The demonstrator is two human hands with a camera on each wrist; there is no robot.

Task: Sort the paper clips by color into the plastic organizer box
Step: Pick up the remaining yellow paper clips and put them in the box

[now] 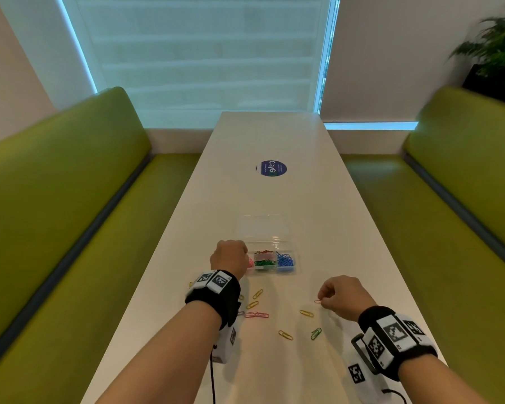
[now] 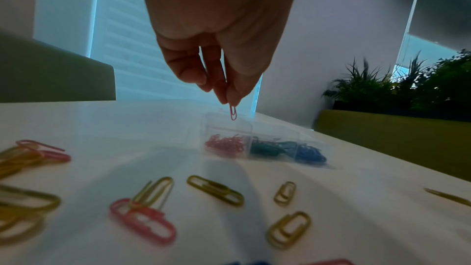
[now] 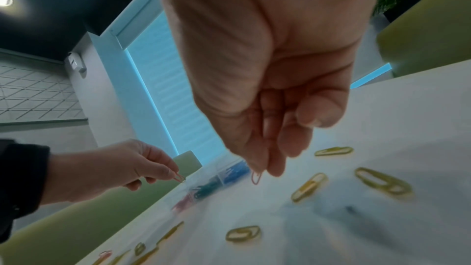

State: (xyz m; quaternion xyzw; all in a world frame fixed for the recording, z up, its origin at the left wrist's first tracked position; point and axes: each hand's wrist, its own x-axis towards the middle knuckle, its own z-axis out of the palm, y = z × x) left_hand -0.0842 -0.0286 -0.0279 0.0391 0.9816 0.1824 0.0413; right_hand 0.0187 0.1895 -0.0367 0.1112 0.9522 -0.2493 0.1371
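Observation:
A clear plastic organizer box (image 1: 270, 262) with its lid open sits mid-table; its compartments hold red, green and blue clips (image 2: 309, 153). My left hand (image 1: 229, 258) hovers at the box's left end and pinches a red paper clip (image 2: 232, 112) above the red compartment (image 2: 225, 145). My right hand (image 1: 343, 297) is to the right, in front of the box, pinching another red clip (image 1: 317, 301) just above the table. Loose yellow clips (image 1: 306, 313), pink clips (image 1: 256, 315) and a green clip (image 1: 315, 333) lie between my arms.
The long white table (image 1: 274, 199) carries a round blue sticker (image 1: 271, 168) further back. Green benches (image 1: 56, 199) flank both sides. A window blind closes the far end and a potted plant (image 1: 496, 45) stands at the back right.

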